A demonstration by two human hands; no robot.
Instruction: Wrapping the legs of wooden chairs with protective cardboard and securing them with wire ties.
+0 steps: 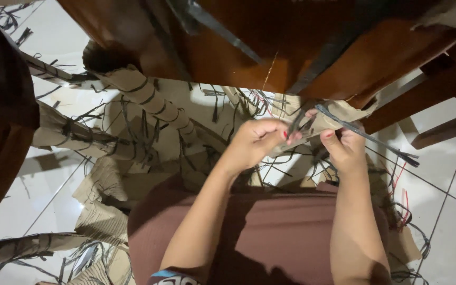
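Observation:
My left hand and my right hand meet in front of a wooden table leg, both gripping a piece of brown paper wrapping wound round with a black plastic strap. The left fingers pinch the strap's short end near the paper. My right thumb and fingers hold the paper where the strap's long end runs off to the lower right and frays at its tip. A brown wooden furniture panel hangs just above the hands.
A paper-wrapped leg with black bands slants at upper left. Torn brown paper and cut black straps litter the white tiled floor. A dark round wooden edge fills the left side. My lap is covered by maroon cloth.

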